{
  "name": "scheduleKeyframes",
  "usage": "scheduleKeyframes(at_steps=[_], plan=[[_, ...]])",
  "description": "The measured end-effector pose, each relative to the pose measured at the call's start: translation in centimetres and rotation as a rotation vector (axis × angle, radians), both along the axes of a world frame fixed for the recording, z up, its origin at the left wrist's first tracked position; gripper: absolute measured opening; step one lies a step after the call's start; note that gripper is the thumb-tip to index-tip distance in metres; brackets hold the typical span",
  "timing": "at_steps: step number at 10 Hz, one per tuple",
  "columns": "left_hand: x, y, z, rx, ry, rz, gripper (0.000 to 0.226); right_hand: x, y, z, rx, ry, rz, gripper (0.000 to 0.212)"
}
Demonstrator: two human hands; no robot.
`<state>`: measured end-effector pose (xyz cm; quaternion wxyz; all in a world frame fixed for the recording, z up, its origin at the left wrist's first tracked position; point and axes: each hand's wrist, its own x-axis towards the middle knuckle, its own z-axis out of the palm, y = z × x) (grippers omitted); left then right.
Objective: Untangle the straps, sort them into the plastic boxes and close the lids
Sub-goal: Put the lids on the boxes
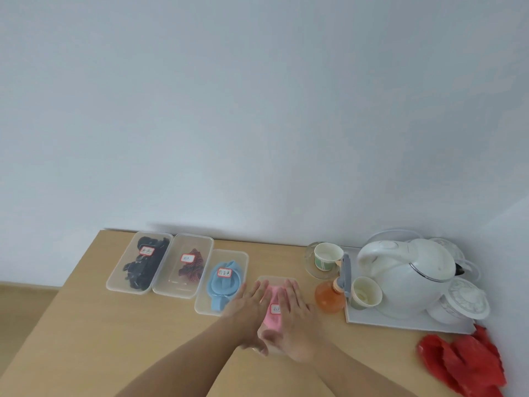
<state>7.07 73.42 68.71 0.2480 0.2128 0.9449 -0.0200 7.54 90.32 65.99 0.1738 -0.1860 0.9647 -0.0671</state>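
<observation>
Your left grip and right grip lie side by side at the lower centre of the frame. Both are open, fingers straight and flat, holding nothing. They press down on the lid of the rightmost plastic box, probably to snap it shut, with one palm on each long side so the pressure spreads evenly.

The pink strap shows between your hands, inside that box. The box's long axis runs almost straight up the frame, from you toward the wall, and the strap follows it. Your fingers point the same way.

To the left, three more boxes sit in a row on the surface, each leaning slightly rightward at the top. They hold a blue strap, a red striped strap and black straps. Each carries a label and looks lidded, so this seems to be the last lid.

At right, a kettle on a tray and an orange bottle stand just beside the box, so keep your right elbow in.
</observation>
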Motion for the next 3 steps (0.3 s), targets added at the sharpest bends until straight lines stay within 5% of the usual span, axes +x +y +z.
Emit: scheduleKeyframes(at_steps=[3], plan=[[5.4, -1.0, 2.7, 0.049, 0.195, 0.172, 0.05, 1.2, -1.9, 3.0, -0.073, 0.273, -0.004, 0.054]])
